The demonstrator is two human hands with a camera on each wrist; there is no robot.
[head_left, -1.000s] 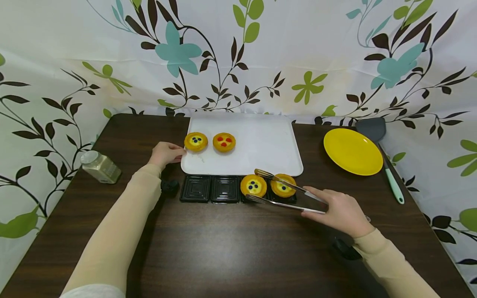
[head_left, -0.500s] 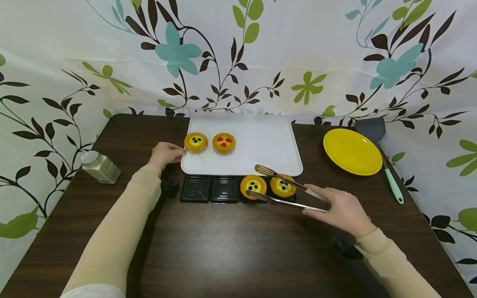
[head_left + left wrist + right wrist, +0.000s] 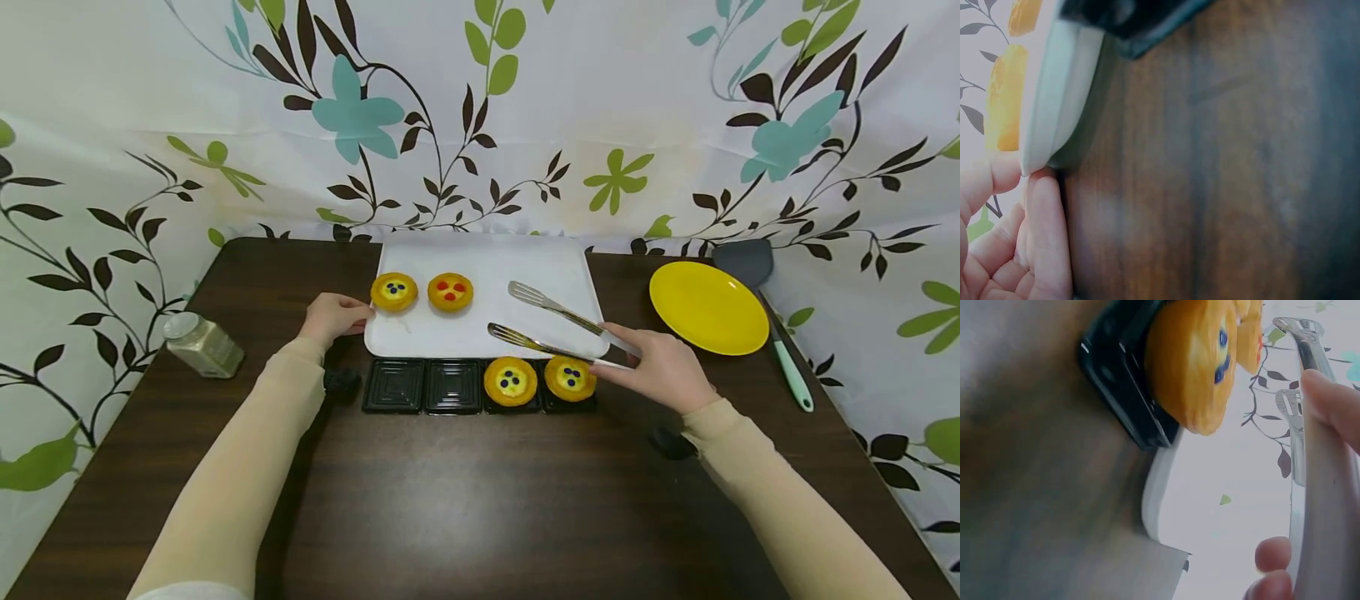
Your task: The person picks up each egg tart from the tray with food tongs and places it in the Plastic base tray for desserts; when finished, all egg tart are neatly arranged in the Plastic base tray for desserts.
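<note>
My left hand (image 3: 335,317) pinches the left rim of a white tray (image 3: 420,335); in the left wrist view the thumb is over the rim and fingers (image 3: 1047,231) lie below it. On that tray's left side sit a blue-dotted tart (image 3: 394,292) and a red-dotted tart (image 3: 450,292). My right hand (image 3: 660,367) holds metal tongs (image 3: 573,317), spread apart with nothing between their tips, over the tray's right part. A black compartment tray (image 3: 393,386) lies along the white tray's front edge. Two blue-dotted tarts, one left (image 3: 511,381) and one right (image 3: 570,379), fill its two right compartments.
A yellow plate (image 3: 708,307) lies at the right, beside a grey spatula (image 3: 744,262) with a mint handle. To the left a clear jar (image 3: 204,344) with a pale lid lies tilted on its side. A patterned cloth (image 3: 480,125) hangs behind the dark table (image 3: 450,500).
The tongs have left the rightmost tart and moved up and away over the white tray, the right hand with them. The left hand stays at the tray's rim. The head view has shifted slightly.
</note>
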